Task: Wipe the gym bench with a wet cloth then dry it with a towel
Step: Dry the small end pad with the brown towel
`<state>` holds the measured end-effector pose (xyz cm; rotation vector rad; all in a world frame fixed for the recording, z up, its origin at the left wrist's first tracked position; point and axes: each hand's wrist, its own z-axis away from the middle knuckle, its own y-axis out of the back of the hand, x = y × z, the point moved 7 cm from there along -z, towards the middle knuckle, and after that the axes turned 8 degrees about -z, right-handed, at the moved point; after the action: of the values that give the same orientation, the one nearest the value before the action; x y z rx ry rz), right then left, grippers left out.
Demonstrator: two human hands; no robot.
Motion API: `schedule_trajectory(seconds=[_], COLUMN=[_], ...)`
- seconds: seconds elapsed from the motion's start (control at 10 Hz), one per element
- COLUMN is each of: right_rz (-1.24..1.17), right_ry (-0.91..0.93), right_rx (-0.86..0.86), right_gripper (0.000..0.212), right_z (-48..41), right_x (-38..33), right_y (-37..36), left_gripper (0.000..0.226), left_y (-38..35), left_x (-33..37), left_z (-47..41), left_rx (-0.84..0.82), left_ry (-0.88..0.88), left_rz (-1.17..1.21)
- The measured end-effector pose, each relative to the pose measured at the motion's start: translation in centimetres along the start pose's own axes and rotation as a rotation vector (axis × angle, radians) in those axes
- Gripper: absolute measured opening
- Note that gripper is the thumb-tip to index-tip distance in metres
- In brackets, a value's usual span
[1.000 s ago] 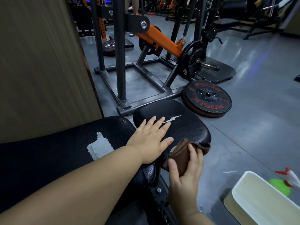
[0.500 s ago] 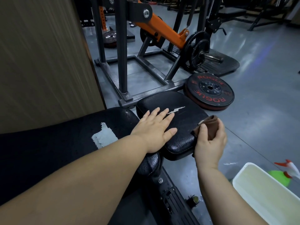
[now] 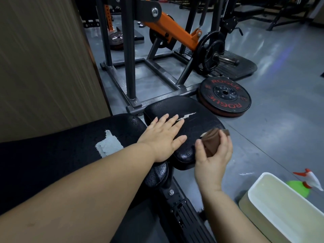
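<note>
Nearby, the right hand (image 3: 213, 160) had its grip curled round the brown cloth (image 3: 213, 142) at the edge of the bench seat (image 3: 201, 111); the left hand (image 3: 163, 137), grip open, lay flat beside it. Farther on, the split vinyl (image 3: 185, 116) might snag the cloth or soak up water.

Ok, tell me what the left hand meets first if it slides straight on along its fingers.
The white tear in the seat pad, right at the fingertips of the left hand. Past the pad's far edge, probably the machine's grey base bar, though depth is unclear.

Dim indoor light; soft glare on grey floor (image 3: 273, 71); wide-angle bending at edges; right hand (image 3: 213, 155) slightly motion-blurred.
</note>
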<state>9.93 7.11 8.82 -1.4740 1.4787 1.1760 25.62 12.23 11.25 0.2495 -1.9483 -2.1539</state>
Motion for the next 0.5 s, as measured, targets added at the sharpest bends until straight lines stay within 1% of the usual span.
schedule_trajectory(seconds=[0.1, 0.2, 0.3, 0.4, 0.5], right_rz=[0.031, 0.073, 0.049, 0.074, 0.097], right_ry=[-0.071, -0.22, -0.259, -0.257, -0.138], right_rx=[0.003, -0.153, -0.231, -0.186, -0.092], right_gripper=[0.063, 0.032, 0.032, 0.041, 0.05], right_z=[-4.6, -8.8, -9.9, -8.7, -6.2], right_x=[1.4, 2.8, 2.7, 2.8, 1.7], right_y=[1.3, 1.1, 0.8, 1.2, 1.8], left_gripper=[0.062, 0.062, 0.062, 0.062, 0.063], left_y=[0.0, 0.0, -0.1, -0.1, 0.0], left_x=[0.0, -0.2, -0.1, -0.1, 0.0], left_z=[0.1, -0.1, 0.0, 0.1, 0.0], left_rx=[-0.004, 0.002, -0.001, -0.002, 0.005], left_ry=[0.0, -0.006, -0.007, -0.006, -0.007], left_rz=[0.0, 0.008, 0.002, -0.005, -0.008])
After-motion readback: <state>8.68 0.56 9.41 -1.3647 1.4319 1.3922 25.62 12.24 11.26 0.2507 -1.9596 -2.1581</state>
